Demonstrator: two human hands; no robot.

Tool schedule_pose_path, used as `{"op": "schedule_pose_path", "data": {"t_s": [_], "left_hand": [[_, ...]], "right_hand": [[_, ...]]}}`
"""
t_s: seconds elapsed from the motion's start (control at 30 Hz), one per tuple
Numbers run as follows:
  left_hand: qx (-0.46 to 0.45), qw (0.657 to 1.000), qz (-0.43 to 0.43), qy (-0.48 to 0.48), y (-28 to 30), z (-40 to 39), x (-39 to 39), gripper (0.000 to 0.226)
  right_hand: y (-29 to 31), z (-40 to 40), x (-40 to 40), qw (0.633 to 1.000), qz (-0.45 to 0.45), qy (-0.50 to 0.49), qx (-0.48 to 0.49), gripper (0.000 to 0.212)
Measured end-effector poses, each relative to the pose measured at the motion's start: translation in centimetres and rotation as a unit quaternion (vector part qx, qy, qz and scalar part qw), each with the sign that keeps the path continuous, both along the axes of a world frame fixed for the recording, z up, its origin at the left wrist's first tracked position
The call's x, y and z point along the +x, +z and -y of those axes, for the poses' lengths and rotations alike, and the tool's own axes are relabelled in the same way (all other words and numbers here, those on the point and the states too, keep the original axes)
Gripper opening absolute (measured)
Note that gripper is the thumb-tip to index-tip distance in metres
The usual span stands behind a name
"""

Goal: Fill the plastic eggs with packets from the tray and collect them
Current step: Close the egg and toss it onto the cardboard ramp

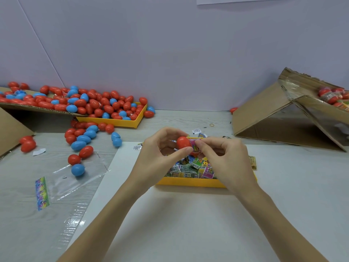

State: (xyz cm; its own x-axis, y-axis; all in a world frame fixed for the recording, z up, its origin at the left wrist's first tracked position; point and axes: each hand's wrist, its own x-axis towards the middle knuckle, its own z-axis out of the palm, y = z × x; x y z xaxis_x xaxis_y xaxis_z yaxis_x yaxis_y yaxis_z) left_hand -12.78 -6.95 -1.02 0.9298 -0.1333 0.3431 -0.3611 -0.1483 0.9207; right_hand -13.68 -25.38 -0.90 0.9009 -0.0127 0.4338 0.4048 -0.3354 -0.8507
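Observation:
My left hand [160,148] grips a red plastic egg [182,142] between thumb and fingers, above the yellow tray [190,182] of small colourful packets [190,167]. My right hand [224,154] pinches a pink packet [194,146] right against the egg's open side. Whether the packet is partly inside the egg I cannot tell. Both hands hover over the tray's far half.
Several red and blue eggs [94,104] fill a second yellow tray [120,123] and spill over the table at left. A cardboard box [268,114] with wrapped eggs leans at right. Clear plastic bags [75,178] lie at front left. A white sheet [188,214] lies under the tray.

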Motion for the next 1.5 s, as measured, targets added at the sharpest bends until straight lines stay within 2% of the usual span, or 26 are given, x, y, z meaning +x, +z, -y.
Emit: {"op": "schedule_pose_path", "data": {"t_s": [0.13,0.43,0.63,0.83,1.0,1.1,1.23,1.33,1.5], "left_hand": [[0.013,1.0,0.008,0.007,-0.05,-0.06,0.09,0.032],[0.064,0.997,0.047,0.021,-0.4,-0.12,0.17,0.035],[0.031,0.998,0.052,0.034,-0.39,-0.13,0.22,0.035],[0.02,0.995,0.085,0.051,-0.41,0.19,-0.09,0.039],[0.039,0.986,0.143,0.074,-0.73,0.3,-0.33,0.047],[0.027,0.986,0.15,0.065,-0.67,0.4,-0.37,0.052],[-0.011,0.991,0.126,0.051,-0.62,0.64,-0.5,0.054],[-0.012,0.991,0.124,0.052,-0.6,0.66,-0.52,0.055],[0.019,0.988,0.141,0.059,-0.44,0.61,-0.47,0.057]], "right_hand": [[-0.21,-0.04,-0.06,0.999,0.007,-0.018,-0.03,0.01],[-0.32,0.02,0.07,1.0,-0.001,-0.005,-0.024,0.017],[-0.29,0.04,0.02,0.999,-0.001,-0.011,-0.031,0.011],[-0.32,-0.04,0.0,0.997,-0.051,0.019,0.059,0.009],[-0.32,-0.24,0.02,0.979,-0.13,0.038,0.152,0.023],[-0.15,-0.39,-0.11,0.956,-0.179,0.06,0.226,0.024],[0.26,-0.31,-0.28,0.902,-0.253,0.096,0.336,0.03],[0.42,-0.25,-0.21,0.897,-0.264,0.104,0.34,0.029],[0.4,-0.36,-0.22,0.914,-0.244,0.096,0.309,0.026]]}}
